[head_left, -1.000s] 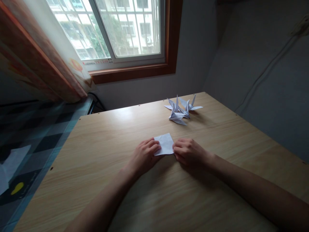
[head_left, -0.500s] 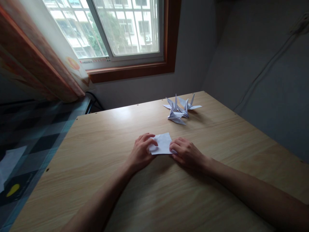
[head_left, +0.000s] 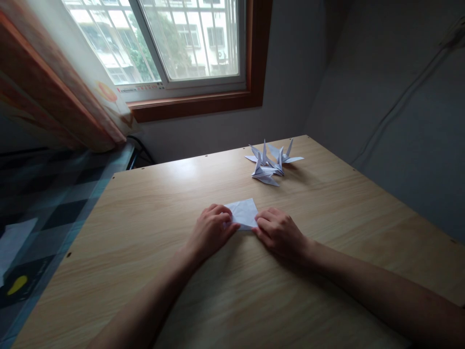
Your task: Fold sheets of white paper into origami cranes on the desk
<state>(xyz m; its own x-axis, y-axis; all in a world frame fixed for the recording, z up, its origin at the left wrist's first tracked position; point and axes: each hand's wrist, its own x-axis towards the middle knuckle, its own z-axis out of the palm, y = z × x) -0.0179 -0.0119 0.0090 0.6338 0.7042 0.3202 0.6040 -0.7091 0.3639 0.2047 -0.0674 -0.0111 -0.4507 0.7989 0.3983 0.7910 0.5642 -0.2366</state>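
Observation:
A small folded sheet of white paper (head_left: 244, 212) lies on the wooden tabletop (head_left: 160, 203) between my two hands. My left hand (head_left: 214, 224) is closed on the paper's left end, with the thumb along its near edge and the fingers curled over the top. At the opposite end, my right hand (head_left: 276, 231) pinches the near right corner between thumb and fingers. The paper's near edge looks slightly turned up between the thumbs. Both covered ends are hidden by my fingers.
Several folded white paper cranes (head_left: 267, 165) stand close together near the far right of the table. On the left, a checked cloth (head_left: 65, 213) bears a white sheet (head_left: 16, 242). Beyond the table are a window (head_left: 196, 43), a curtain (head_left: 69, 82) and a wall cable (head_left: 392, 109).
My left thumb has come from beneath the paper to its near edge, and the left fingers have curled in. My right thumb has also shifted to that edge. The cranes stay put.

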